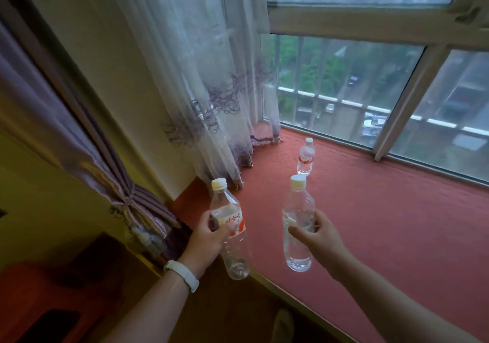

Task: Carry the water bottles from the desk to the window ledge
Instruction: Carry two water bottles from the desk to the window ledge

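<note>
My left hand (210, 233) grips a clear water bottle (234, 252) with a white cap and a red-and-white label, held upright over the near edge of the window ledge (383, 223). My right hand (318, 233) grips a second clear bottle (296, 247) with a white cap, held upright above the red ledge surface. A third, smaller bottle (306, 157) stands upright on the ledge farther back, near the window glass.
A sheer white curtain (211, 83) hangs down to the ledge's left end. A tied purple curtain (124, 192) hangs at the left wall. The window frame (397, 110) borders the ledge's far side. Dark furniture (53, 289) sits low at the left.
</note>
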Demonstrator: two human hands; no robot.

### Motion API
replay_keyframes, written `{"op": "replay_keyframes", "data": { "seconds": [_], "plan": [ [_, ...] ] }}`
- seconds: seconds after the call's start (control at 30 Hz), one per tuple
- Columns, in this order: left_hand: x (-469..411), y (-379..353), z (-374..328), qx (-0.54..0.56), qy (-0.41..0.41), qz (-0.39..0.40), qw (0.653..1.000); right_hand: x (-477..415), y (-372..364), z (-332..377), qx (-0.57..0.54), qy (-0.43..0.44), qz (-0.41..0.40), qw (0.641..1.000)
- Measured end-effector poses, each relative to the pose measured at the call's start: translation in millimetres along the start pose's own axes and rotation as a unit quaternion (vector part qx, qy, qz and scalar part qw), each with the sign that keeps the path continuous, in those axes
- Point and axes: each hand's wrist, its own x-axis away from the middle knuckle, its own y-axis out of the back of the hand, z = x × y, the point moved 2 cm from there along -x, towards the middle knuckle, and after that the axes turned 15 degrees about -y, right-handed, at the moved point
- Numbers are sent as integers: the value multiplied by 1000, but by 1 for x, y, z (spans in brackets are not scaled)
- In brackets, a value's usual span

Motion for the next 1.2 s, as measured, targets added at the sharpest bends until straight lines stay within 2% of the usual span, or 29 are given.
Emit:
{"op": "replay_keyframes", "data": {
  "seconds": [0.27,0.5,0.93,1.2],
  "plan": [
    [-98,-40,3,-43,8,45,998,-68,15,19,-7,-11,-32,999],
    [-154,-78,18,-67,19,115,991,-104,43,17,4,-42,-115,992],
    [-260,-172,97,-81,23,249,965,-185,73,-18,2,-111,-235,966],
    [-305,-235,137,-124,-9,285,950,-242,99,-42,-12,-142,-294,945]
  ]
}}
